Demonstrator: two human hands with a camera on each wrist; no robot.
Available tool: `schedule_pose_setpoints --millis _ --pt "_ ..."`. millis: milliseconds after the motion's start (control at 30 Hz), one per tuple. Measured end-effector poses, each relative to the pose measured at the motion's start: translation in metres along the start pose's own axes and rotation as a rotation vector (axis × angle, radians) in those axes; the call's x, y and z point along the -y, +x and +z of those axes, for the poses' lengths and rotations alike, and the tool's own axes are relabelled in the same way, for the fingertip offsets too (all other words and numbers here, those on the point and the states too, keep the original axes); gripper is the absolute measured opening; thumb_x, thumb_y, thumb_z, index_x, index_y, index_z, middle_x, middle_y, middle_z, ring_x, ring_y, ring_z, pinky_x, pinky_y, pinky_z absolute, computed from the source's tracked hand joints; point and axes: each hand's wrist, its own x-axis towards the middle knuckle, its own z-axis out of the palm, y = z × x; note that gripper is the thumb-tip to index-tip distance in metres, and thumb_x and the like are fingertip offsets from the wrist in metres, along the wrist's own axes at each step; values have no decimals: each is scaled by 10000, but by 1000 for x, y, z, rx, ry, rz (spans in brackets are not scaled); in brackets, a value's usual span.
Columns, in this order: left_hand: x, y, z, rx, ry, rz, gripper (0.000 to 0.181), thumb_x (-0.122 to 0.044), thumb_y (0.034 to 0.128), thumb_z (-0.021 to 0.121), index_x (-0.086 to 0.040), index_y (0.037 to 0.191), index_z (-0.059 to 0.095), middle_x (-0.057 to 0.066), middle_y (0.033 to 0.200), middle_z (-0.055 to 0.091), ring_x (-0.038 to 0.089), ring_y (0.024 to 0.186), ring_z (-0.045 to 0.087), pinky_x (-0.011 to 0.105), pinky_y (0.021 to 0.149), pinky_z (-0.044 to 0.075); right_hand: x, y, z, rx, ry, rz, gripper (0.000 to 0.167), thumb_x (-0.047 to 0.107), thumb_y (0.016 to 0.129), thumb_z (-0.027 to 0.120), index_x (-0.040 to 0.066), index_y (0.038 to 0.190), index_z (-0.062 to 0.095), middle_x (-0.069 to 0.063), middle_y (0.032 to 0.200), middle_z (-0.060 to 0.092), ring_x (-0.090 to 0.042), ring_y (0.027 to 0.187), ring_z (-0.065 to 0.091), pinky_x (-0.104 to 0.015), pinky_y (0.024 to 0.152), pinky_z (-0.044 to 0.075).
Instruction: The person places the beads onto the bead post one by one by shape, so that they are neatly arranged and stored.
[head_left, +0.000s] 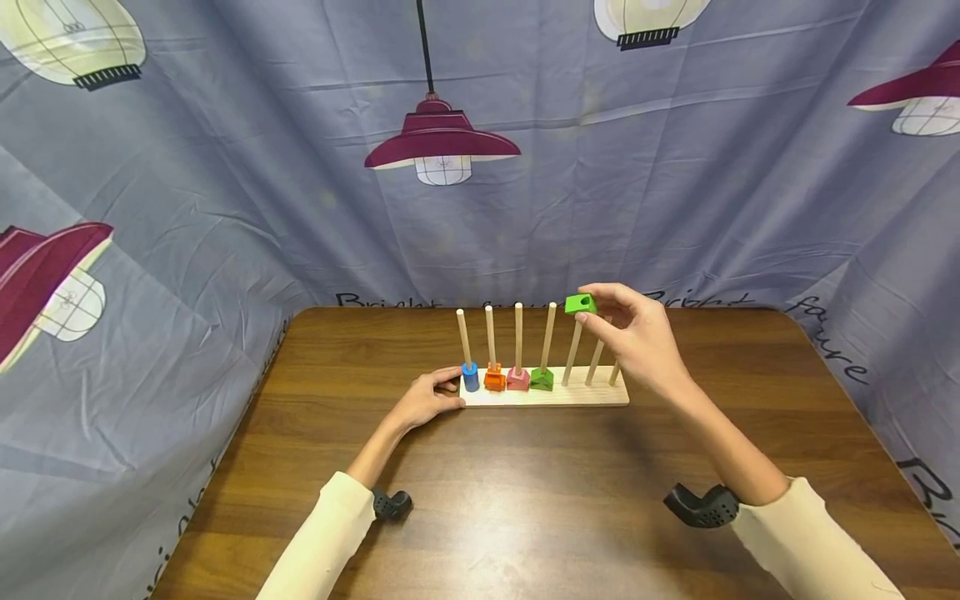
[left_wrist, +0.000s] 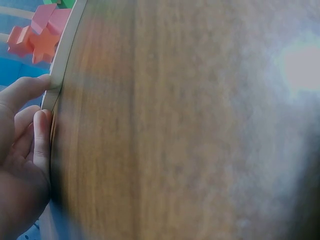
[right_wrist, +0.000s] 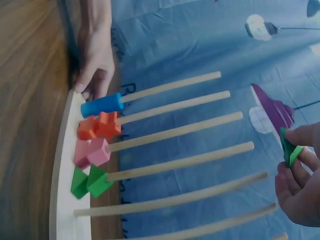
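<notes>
A pale wooden peg board (head_left: 555,398) with a row of upright pegs lies on the table. My left hand (head_left: 421,403) grips its left end, thumb at the front corner (left_wrist: 50,85). Above the pegs, my right hand (head_left: 647,343) pinches a green block (head_left: 581,303) with a round hole between thumb and fingers. In the right wrist view, that green block (right_wrist: 290,148) is apart from the peg tips. From the left, the pegs carry a blue cylinder (head_left: 470,378), orange star-shaped blocks (right_wrist: 100,125), pink blocks (right_wrist: 92,152) and green triangular blocks (right_wrist: 91,182).
The brown wooden table (head_left: 495,483) extends in front of the board and to both sides. A grey-blue curtain (head_left: 585,200) printed with lamps hangs behind it. Bare pegs (head_left: 595,363) stand at the board's right. Black wrist mounts (head_left: 705,507) sit by the sleeves.
</notes>
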Motion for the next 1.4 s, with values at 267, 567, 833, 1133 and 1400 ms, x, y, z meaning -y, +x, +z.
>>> schedule_pose_setpoints --millis 267,567,833,1133,1400 --pt "0 0 0 4 5 6 618 -131 857 797 -21 1416 558 127 1445 522 273 1127 583 357 889 510 -3 14 15 5 -134 -10 313 15 870 756 11 1179 704 -115 1086 705 -189 959 654 -270 772 488" --pt "-2 0 -1 -7 17 -4 616 -127 852 800 -27 1412 565 119 1436 533 262 1119 584 357 884 502 -7 23 19 100 -144 65 300 58 896 734 45 1193 699 -81 894 660 -194 708 559 -222 590 404" --pt "-4 -2 0 -11 10 -1 616 -124 848 803 -25 1408 568 121 1439 530 265 1124 582 350 882 501 -17 23 27 128 -186 87 293 106 887 760 59 1172 709 -65 877 648 -189 669 495 -268 588 393" --pt "-3 -2 0 2 -8 5 622 -134 846 804 -24 1410 565 122 1442 526 274 1130 582 356 880 505 -40 5 39 56 -50 190 395 98 852 799 20 1199 626 -143 1101 709 -232 898 640 -240 707 486" --pt "-2 -2 -1 -1 -3 0 617 -113 849 800 -28 1412 565 125 1443 524 270 1126 583 345 879 505 -93 -28 63 95 -54 308 329 107 838 815 4 1112 665 -163 1093 680 -273 898 607 -342 724 466"
